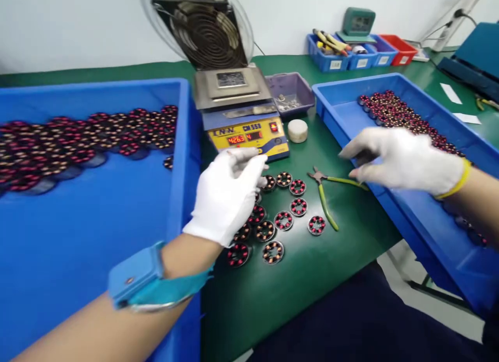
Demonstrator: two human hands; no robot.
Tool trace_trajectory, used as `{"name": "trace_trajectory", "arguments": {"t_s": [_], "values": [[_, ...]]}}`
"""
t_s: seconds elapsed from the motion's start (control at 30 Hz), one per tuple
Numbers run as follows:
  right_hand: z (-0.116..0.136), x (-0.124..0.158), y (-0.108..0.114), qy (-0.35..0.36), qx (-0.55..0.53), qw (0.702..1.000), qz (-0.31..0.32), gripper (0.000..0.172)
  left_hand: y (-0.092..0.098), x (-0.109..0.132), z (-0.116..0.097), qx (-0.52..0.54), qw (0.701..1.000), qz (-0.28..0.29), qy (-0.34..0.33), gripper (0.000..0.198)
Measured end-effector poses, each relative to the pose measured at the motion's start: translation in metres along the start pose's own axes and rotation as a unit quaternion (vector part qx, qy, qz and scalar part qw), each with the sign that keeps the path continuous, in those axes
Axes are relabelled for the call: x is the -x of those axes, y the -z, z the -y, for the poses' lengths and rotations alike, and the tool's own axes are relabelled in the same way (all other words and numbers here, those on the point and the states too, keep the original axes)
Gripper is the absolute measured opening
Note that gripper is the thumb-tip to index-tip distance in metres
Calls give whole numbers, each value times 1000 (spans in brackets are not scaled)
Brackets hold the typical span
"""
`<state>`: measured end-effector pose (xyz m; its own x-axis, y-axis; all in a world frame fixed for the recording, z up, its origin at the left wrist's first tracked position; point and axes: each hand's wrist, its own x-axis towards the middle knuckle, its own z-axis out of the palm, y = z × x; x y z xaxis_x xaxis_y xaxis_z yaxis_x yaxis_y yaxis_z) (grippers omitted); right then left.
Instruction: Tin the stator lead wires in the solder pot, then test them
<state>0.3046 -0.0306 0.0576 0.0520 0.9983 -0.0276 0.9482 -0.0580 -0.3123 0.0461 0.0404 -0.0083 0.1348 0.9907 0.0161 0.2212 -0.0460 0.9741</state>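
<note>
Flanking coil rings (289, 220) on the green table (241, 305), the nearer left hand (228, 196) has them at four o'clock, the right hand (401, 159) at eight; whether either curled hand grips anything cannot be told from here.

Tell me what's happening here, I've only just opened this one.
A person's gloved left hand is over a cluster of small wound rings on the green table, beside a yellow-fronted machine. The gloved right hand is over the right blue tray; blur hides whether it holds anything. Open pliers lie between the hands. More rings sit in that tray and the left blue tray.
</note>
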Motion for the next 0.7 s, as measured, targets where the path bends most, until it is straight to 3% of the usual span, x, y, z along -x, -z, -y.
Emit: {"name": "trace_trajectory", "arguments": {"t_s": [0.07,0.13,0.23,0.37,0.43,0.5,0.53,0.63,0.7], "values": [[36,-6,-26,159,81,979,94,35,0,0,0,14,1000,-4,-10,28],[61,-16,-52,235,193,944,128,32,1,1,0,14,1000,0,-19,28],[72,-31,-79,222,273,922,163,26,2,2,-1,13,1000,12,-18,31],[58,-36,-82,183,223,939,187,22,1,2,0,12,999,41,5,34],[50,-36,-76,136,148,967,154,17,1,2,0,15,999,49,20,33],[46,-39,-71,91,-12,989,117,13,1,2,0,27,997,58,48,31],[46,-41,-69,79,-118,984,104,13,2,2,-1,46,994,72,70,32],[54,-50,-68,101,-394,909,94,18,4,2,-3,171,962,162,135,42],[64,-54,-72,133,-456,877,72,20,5,2,-6,271,928,209,145,46]]}}
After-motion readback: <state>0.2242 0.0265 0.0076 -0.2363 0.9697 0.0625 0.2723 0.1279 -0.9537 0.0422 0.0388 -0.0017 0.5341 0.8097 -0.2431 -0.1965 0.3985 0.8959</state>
